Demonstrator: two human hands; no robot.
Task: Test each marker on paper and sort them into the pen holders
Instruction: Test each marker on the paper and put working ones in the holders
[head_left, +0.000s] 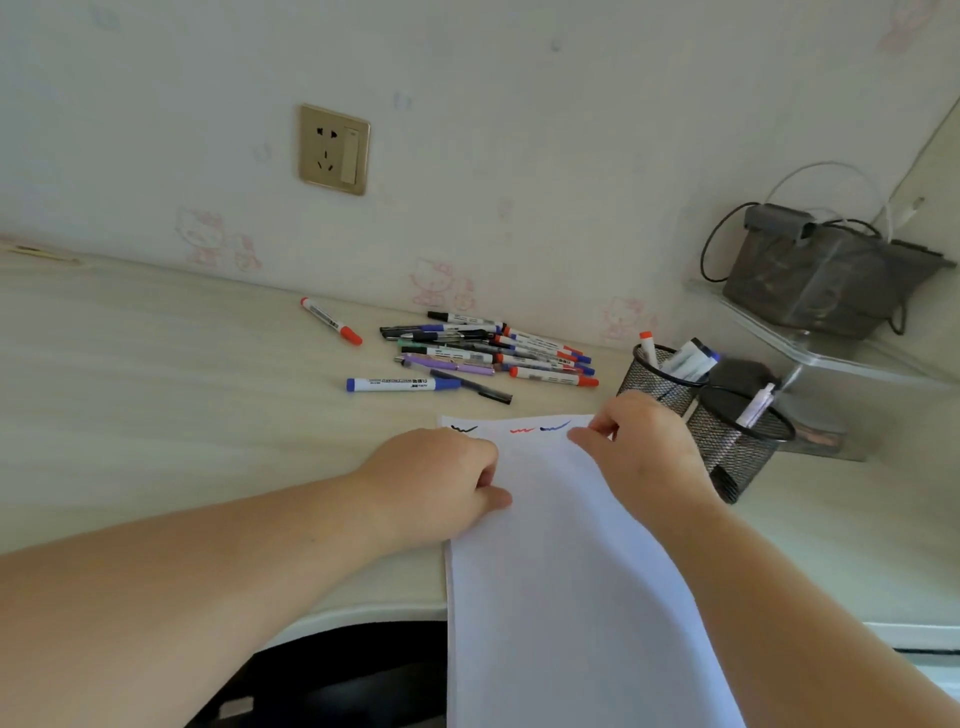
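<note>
- White paper (561, 561) lies on the pale bench (156, 395), its near end hanging past the bench edge; black, red and blue squiggles (519, 429) run along its far end.
- Left hand (441, 478) rests on the sheet's left edge, fingers curled under with thumb and fingertips pressed at the paper; whether this grip actually pinches the sheet cannot be told.
- Right hand (639, 447) sits at the sheet's far right corner, its grip narrow, thumb and forefinger nipping the paper's edge.
- Loose markers (493, 348) lie heaped near the wall beyond the paper; a blue-capped marker (400, 384) lies just in front of the heap, and a red-capped marker (331, 320) lies apart to the left.
- Two black mesh pen holders (727, 436) stand touching, just right of the right hand: the far one holds several markers, the near one a pale purple pen (756, 408).
- Gold-framed wall socket (334, 149) sits on the wall above.
</note>
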